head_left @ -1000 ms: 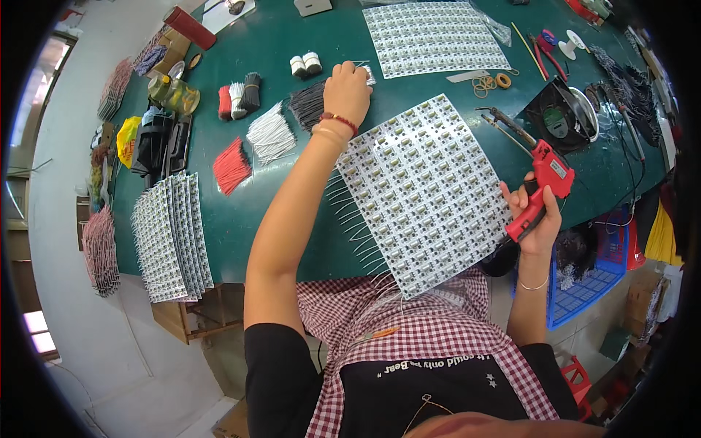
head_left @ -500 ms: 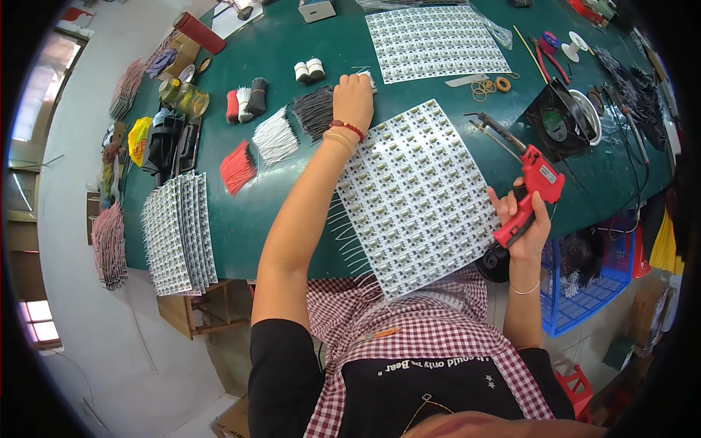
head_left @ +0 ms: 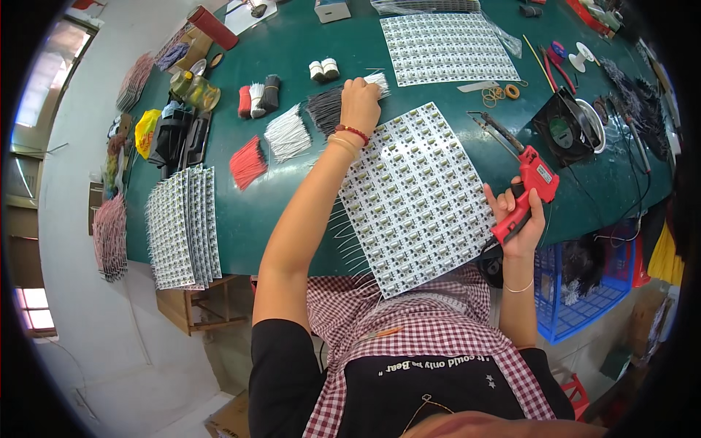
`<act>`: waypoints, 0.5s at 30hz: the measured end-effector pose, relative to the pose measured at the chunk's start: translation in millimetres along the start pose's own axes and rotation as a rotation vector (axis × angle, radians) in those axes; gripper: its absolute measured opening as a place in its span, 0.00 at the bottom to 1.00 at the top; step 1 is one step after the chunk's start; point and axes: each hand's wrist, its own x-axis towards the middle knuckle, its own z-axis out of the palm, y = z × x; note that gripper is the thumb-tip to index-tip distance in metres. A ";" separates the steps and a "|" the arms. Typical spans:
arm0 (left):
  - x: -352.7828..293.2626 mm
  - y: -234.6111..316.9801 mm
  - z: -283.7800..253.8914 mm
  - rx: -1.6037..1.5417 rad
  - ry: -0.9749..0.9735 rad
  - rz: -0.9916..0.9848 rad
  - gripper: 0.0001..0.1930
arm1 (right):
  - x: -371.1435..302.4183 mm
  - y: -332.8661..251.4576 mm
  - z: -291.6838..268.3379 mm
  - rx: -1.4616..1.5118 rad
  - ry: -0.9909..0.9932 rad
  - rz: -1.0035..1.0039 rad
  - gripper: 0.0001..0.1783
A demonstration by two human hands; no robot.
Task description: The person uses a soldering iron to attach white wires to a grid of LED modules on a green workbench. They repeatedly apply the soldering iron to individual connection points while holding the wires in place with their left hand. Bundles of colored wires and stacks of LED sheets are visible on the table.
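My left hand [head_left: 361,106] reaches to the far edge of a large white circuit-board panel [head_left: 416,197], its fingers curled down among cut wires. A dark wire bundle [head_left: 325,111] lies to its left, and white wire ends [head_left: 378,82] show just to its right. What its fingertips hold is hidden. My right hand [head_left: 522,219] grips the handle of a red soldering gun [head_left: 537,179], its metal tip pointing up and left over the table. Thin white wires stick out along the panel's left edge, and its near corner reaches my checked apron [head_left: 409,321].
White [head_left: 288,134] and red [head_left: 248,162] wire bundles lie to the left. Stacked panels [head_left: 171,230] stand at the left edge. Another panel [head_left: 449,47] lies at the back. A black fan [head_left: 561,124], pliers [head_left: 556,69] and tape roll [head_left: 512,90] sit on the right.
The whole view has shifted slightly. My left hand stays at the wires, and more of the white wire ends show beside it. The soldering gun remains in my right hand, almost unmoved.
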 end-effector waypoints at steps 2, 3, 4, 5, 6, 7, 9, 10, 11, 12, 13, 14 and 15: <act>-0.2 3.8 -4.7 -0.042 -0.007 -0.061 0.06 | 0.1 -0.1 -0.4 0.007 -0.001 -0.001 0.19; -0.4 5.1 -7.7 -0.085 -0.002 -0.093 0.06 | 0.1 -0.3 -0.1 0.011 -0.003 -0.001 0.19; -0.6 6.6 -11.3 -0.128 0.003 -0.125 0.06 | -0.3 -1.4 0.4 0.014 -0.015 -0.005 0.18; 0.5 14.2 -19.9 -0.248 -0.025 -0.141 0.07 | -0.5 -5.2 0.4 0.015 -0.022 -0.016 0.18; -2.6 20.8 -30.4 -0.368 -0.052 -0.158 0.07 | -1.0 -8.7 1.4 0.016 -0.030 -0.025 0.18; -6.9 30.3 -45.5 -0.485 -0.079 -0.176 0.08 | -3.3 -11.4 5.0 0.003 -0.025 -0.031 0.17; -23.1 53.7 -70.3 -0.902 -0.210 -0.363 0.09 | -10.9 -16.7 15.0 -0.020 -0.015 -0.036 0.16; -33.9 65.8 -84.2 -1.108 -0.276 -0.461 0.09 | -14.4 -17.7 22.2 -0.106 -0.009 -0.035 0.16; -43.7 78.7 -98.4 -1.157 -0.375 -0.473 0.10 | -18.3 -17.5 31.3 -0.196 -0.001 -0.041 0.16; -55.3 89.3 -112.8 -1.201 -0.470 -0.486 0.10 | -21.6 -14.8 42.1 -0.284 0.004 -0.042 0.16; -68.9 98.5 -120.5 -1.246 -0.513 -0.513 0.11 | -24.8 -7.6 54.2 -0.286 0.027 -0.029 0.18; -83.0 105.4 -123.5 -1.277 -0.538 -0.519 0.11 | -27.6 -0.1 65.3 -0.386 0.038 -0.020 0.18; -95.4 115.9 -128.7 -1.291 -0.564 -0.577 0.12 | -30.6 7.6 76.0 -0.485 0.048 -0.011 0.19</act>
